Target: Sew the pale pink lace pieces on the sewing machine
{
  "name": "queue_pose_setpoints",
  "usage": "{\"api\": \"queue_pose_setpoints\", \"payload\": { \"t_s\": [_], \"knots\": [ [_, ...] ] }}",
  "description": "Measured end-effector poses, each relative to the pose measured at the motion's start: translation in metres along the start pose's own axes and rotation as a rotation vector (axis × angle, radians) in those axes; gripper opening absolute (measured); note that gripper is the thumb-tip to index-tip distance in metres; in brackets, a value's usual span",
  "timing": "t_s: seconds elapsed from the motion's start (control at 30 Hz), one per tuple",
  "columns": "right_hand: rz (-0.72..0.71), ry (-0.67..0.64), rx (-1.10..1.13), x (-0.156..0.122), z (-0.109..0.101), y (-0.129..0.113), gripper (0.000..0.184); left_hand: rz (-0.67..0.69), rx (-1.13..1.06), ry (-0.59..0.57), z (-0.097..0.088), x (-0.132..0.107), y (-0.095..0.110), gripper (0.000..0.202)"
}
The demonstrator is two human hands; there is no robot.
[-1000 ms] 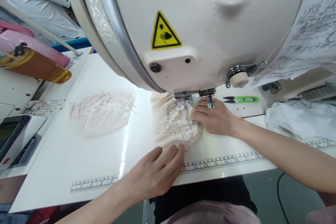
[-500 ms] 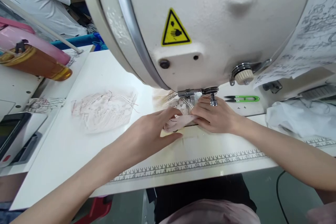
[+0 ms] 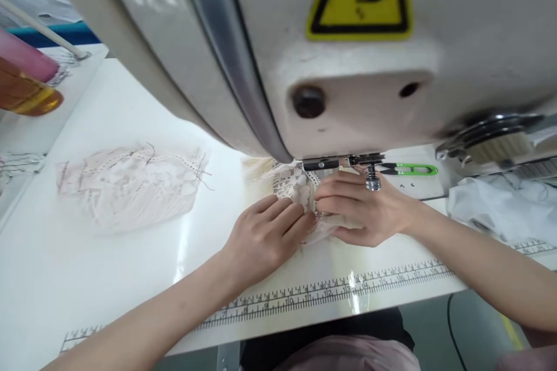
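Note:
Under the head of a white sewing machine (image 3: pixel 365 110) lies a piece of pale lace fabric (image 3: pixel 304 191), with its sheer edge hanging toward me. My left hand (image 3: pixel 270 237) is closed on the fabric's near left part, fingers curled and the thumb hidden. Close by the presser area, my right hand (image 3: pixel 365 208) grips the right side of the same piece, fingertips bent onto it and the thumb low at the sheer edge. The needle itself is hidden behind the machine head and my fingers.
A second lace piece (image 3: pixel 134 185) with loose threads lies flat on the left. Green thread snips (image 3: pixel 411 169) rest beyond my right hand, and white cloth (image 3: pixel 500 203) is bunched at the right. A printed ruler (image 3: pixel 308 298) runs along the table's front edge. Bottles (image 3: pixel 30 90) stand far left.
My head has come closer to the machine. My left hand has gone from a loose hold with thumb and fingers apart to curled down on the lace; the folded sheer edge now lies flatter.

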State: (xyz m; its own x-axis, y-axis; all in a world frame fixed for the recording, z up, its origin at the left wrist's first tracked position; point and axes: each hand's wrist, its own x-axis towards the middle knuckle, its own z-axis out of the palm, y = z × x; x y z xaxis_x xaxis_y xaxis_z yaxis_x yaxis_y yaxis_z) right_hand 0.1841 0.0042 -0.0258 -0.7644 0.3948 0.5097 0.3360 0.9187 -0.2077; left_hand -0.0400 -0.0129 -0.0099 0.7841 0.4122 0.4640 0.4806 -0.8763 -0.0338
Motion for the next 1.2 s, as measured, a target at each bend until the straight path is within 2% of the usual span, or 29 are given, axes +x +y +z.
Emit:
{"api": "queue_pose_setpoints", "payload": {
  "t_s": [0.07,0.13,0.2,0.33,0.43,0.57,0.7,0.93,1.03,1.2],
  "knots": [
    [0.039,-0.052,0.012,0.0,0.002,0.001,0.027,0.007,0.016,0.021,0.0,-0.001,0.001,0.012],
    [0.036,-0.059,-0.026,0.001,0.002,0.001,0.02,-0.002,0.029,0.031,-0.001,-0.001,0.001,0.013],
    [-0.005,-0.041,-0.098,0.002,0.0,0.0,0.01,-0.008,0.057,0.033,-0.003,-0.001,0.001,0.014],
    [-0.057,0.017,-0.181,0.005,-0.003,-0.001,0.021,0.015,0.143,0.052,-0.004,0.0,0.001,0.012],
    [-0.056,0.055,-0.122,0.006,-0.001,0.001,0.016,0.045,0.142,0.065,-0.003,0.0,0.001,0.012],
    [-0.037,0.12,-0.079,0.002,0.002,0.002,0.006,0.019,0.033,-0.021,0.002,-0.003,-0.002,0.018],
    [-0.009,0.129,-0.166,-0.001,0.003,0.0,0.011,-0.046,0.0,-0.091,0.007,-0.006,-0.003,0.019],
    [0.044,0.094,-0.374,-0.002,0.007,-0.003,0.015,-0.065,0.0,-0.087,0.007,-0.005,-0.004,0.022],
    [0.078,0.103,-0.395,-0.006,0.013,-0.004,0.016,-0.081,-0.008,-0.088,0.006,-0.005,-0.004,0.022],
    [0.056,0.129,-0.486,-0.003,0.009,-0.005,0.019,-0.096,0.004,-0.107,0.006,-0.003,-0.004,0.024]
  ]
}}
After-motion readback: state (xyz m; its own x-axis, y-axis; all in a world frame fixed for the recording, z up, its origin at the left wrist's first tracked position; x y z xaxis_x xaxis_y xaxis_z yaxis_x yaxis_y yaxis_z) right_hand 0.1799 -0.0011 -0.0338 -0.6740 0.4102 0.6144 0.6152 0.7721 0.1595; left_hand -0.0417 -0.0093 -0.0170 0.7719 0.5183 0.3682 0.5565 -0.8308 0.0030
